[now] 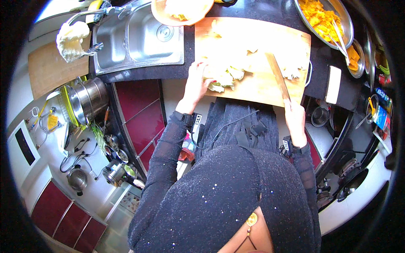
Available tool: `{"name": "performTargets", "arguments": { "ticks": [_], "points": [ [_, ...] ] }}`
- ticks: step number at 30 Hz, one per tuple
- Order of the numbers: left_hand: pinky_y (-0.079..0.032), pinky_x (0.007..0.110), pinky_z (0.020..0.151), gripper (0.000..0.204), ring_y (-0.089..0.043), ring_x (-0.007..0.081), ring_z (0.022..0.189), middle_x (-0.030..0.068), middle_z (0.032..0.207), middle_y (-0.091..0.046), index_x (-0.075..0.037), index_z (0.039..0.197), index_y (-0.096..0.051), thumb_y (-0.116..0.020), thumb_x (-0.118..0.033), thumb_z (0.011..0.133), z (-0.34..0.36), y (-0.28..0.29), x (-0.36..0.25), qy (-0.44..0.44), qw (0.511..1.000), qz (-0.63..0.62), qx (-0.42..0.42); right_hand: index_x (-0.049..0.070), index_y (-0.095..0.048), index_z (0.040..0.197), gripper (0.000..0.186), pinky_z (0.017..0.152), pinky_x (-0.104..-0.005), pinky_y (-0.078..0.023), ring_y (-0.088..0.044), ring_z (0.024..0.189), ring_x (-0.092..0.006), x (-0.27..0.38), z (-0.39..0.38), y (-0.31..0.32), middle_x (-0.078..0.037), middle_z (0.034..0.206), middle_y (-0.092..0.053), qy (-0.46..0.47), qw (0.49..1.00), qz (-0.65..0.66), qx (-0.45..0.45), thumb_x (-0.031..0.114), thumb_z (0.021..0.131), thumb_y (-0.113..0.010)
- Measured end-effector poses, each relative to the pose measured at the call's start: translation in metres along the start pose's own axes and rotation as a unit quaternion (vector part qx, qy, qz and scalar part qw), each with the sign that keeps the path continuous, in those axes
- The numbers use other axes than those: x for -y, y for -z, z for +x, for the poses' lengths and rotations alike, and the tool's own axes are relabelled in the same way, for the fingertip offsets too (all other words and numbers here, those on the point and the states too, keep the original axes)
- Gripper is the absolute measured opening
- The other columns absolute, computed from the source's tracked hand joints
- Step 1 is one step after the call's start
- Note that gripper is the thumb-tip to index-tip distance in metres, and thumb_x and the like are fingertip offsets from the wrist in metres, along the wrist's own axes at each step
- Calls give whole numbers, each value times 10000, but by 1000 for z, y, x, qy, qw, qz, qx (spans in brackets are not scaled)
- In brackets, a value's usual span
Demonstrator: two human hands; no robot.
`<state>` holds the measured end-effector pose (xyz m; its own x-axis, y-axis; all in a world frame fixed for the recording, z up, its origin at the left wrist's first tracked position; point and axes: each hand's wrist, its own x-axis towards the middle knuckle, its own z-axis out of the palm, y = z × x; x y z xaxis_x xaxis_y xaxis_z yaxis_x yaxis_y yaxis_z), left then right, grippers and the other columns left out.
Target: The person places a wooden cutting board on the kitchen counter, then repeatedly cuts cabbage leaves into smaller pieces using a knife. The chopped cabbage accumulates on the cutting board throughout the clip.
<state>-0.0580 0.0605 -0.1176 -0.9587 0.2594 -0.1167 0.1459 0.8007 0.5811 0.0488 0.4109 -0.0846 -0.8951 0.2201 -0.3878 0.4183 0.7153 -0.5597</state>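
Note:
A pale wooden cutting board [263, 90] holds leafy pieces [232, 76], washed out by glare. At the board's left edge my left hand [196, 80] has its fingers curled on some of these pieces, partly lost in the brightness. In my right hand [294, 116], at the board's lower right, is the handle of a long knife [276, 74], whose blade lies angled up and leftward over the board. More small pieces [293, 71] sit toward the board's right side.
A double steel sink [139, 55] adjoins the board on the left, with an orange colander [198, 12] behind. Steel bowls of orange food [316, 17] stand right, beside a white block [333, 84]. A second board [46, 78] and pots [88, 99] crowd the left.

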Motion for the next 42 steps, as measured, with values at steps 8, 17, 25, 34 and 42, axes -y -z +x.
{"name": "performTargets", "arguments": {
  "ticks": [8,17,25,34,42],
  "points": [
    [-486,397,974,768,-503,335,1188,172,1311,-418,-79,1348,-457,-831,-56,677,-1,22,4,48,988,-125,82,-14,-657,910,306,598,-482,-493,-635,700,-447,-7,3,-2,-273,756,-629,-7,1000,-14,8,269,966,-555],
    [-539,341,814,742,-566,241,941,150,1237,-424,-69,1335,-473,-849,-153,701,8,33,-5,16,991,-73,109,-12,-667,887,345,592,-470,-485,-628,704,-446,-5,-3,-3,-274,758,-624,-28,999,21,-14,296,982,-544],
    [-502,392,814,415,-587,315,957,153,1066,-554,-38,1090,-596,-799,-137,741,62,-5,-24,-115,992,40,-15,2,-662,992,294,636,-474,-499,-637,769,-448,-5,-6,0,-279,819,-633,-27,999,24,-5,266,978,-532],
    [-504,404,775,125,-652,319,877,134,875,-641,-38,916,-597,-694,-85,851,70,16,-48,-49,997,-50,-32,26,-673,1021,252,699,-468,-513,-642,842,-446,-15,-8,-2,-260,876,-652,-43,997,60,25,237,947,-557],
    [-518,324,740,169,-664,176,828,70,913,-690,-74,1058,-652,-666,-168,918,89,2,-106,-81,987,-100,99,-15,-665,1043,281,614,-392,-488,-651,672,-337,-24,-4,-1,-252,772,-634,-47,997,62,-2,235,962,-567]
  ]
}}
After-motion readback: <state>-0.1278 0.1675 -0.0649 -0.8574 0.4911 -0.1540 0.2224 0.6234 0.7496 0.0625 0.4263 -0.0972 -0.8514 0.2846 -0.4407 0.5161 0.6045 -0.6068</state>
